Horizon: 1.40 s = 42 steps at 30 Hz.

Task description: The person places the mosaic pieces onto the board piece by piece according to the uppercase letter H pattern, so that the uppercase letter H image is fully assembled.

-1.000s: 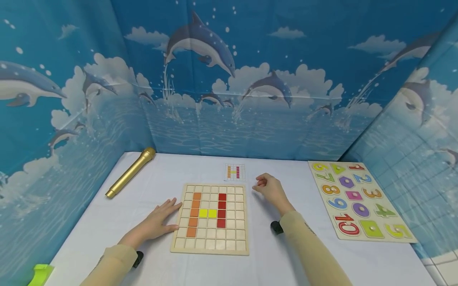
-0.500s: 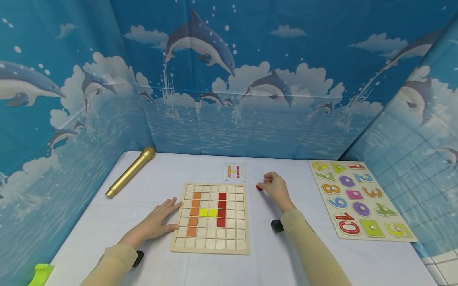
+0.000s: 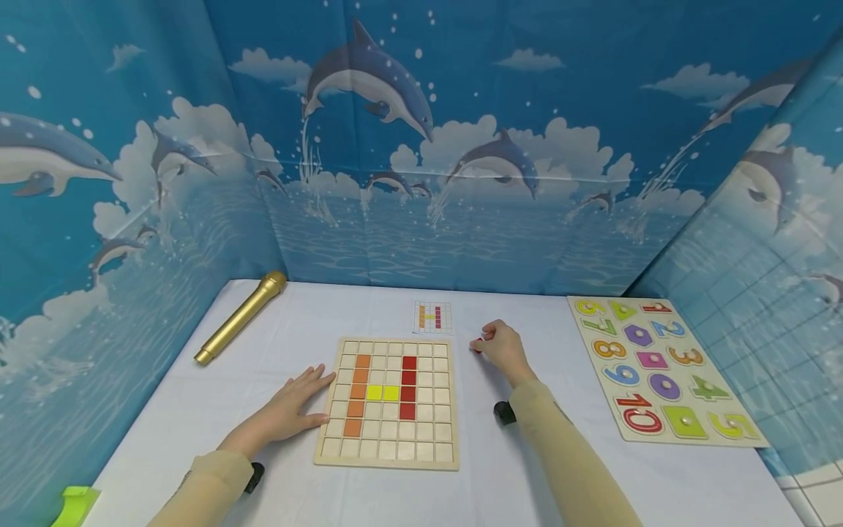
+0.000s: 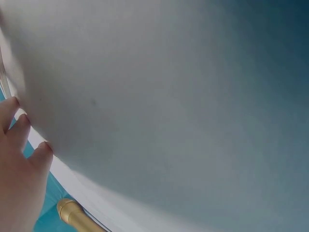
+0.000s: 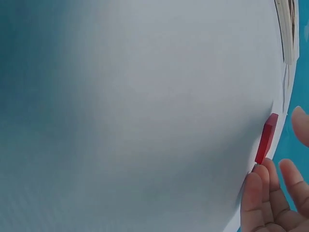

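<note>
A square wooden grid board (image 3: 424,449) lies on the white table. It bears a column of orange tiles (image 3: 356,391), two yellow tiles (image 3: 383,394) and a column of red tiles (image 3: 408,386). My left hand (image 3: 283,410) rests with spread fingers against the board's left edge. Right of the board, my right hand (image 3: 507,353) is low over the table, beside a loose red tile (image 5: 267,138). In the right wrist view this tile touches the fingertips, while the thumb and index finger stand apart. The head view shows it partly covered by the hand.
Behind the board lies a small pattern card (image 3: 432,318). A gold microphone (image 3: 241,319) is at the back left. A number-and-shape puzzle board (image 3: 665,372) lies on the right. Something bright green (image 3: 75,505) shows at the lower left corner.
The loose red tile, mostly hidden under the right hand at first, came into view at its fingertips and is now partly covered again. The right hand shifted slightly; the left stayed put.
</note>
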Tool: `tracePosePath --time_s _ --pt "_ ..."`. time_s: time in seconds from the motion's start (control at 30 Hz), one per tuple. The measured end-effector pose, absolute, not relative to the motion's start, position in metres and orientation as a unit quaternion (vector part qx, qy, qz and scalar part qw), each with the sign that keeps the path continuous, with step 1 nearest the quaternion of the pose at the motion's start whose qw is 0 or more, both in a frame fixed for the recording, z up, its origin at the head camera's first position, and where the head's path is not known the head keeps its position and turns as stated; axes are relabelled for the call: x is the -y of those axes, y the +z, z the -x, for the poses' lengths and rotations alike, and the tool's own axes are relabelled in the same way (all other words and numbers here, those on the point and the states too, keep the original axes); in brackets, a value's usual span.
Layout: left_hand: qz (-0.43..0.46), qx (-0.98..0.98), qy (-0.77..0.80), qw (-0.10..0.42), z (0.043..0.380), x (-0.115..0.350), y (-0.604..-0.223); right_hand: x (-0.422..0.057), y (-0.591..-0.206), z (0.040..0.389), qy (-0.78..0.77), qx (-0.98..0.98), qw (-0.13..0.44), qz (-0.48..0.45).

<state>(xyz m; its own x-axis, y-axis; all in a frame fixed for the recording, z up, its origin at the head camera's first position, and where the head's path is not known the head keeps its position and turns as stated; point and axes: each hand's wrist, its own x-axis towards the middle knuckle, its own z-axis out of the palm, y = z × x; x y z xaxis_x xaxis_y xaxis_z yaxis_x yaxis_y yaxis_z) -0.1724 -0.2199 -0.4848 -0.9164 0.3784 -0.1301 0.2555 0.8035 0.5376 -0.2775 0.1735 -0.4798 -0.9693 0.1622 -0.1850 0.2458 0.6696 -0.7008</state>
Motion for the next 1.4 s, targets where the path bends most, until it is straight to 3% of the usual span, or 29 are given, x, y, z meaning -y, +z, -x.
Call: tracePosePath --time_s 0.8,1.4 --pt "-0.168 -0.943 0.261 0.116 0.173 0.22 -0.483 -0.168 -0.474 0.277 -0.318 -0.939 0.071 -0.105" --pt "-0.168 -0.942 0.265 0.12 0.174 0.222 -0.487 -0.176 -0.468 0.258 -0.396 -0.911 0.08 -0.086"
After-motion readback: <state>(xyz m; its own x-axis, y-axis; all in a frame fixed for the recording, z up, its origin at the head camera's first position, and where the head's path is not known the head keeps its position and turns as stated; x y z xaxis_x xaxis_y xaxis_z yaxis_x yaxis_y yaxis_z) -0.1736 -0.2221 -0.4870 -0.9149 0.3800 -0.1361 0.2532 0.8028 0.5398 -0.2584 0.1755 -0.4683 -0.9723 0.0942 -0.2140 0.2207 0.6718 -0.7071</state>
